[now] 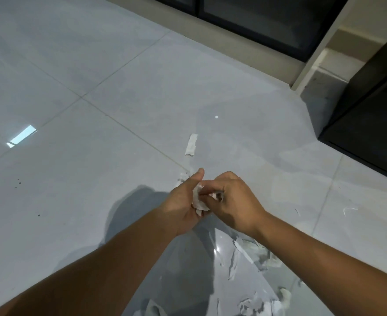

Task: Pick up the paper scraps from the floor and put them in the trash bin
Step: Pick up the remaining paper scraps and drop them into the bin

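Observation:
My left hand (184, 201) and my right hand (235, 201) meet above the floor, both closed around a wad of white paper scraps (198, 199) pressed between them. A long white paper strip (191, 144) lies on the grey tiles just beyond the hands. Several more torn scraps (249, 249) lie scattered under my right forearm, and others (263, 304) sit near the bottom edge. A small scrap (183, 176) peeks out behind my left thumb. No trash bin is in view.
A glossy grey tiled floor (96, 87) fills the view. Dark glass doors with a beige sill (245, 17) run along the top. A black cabinet (370, 124) stands at the right. Small dark specks (18, 183) dot the floor at left.

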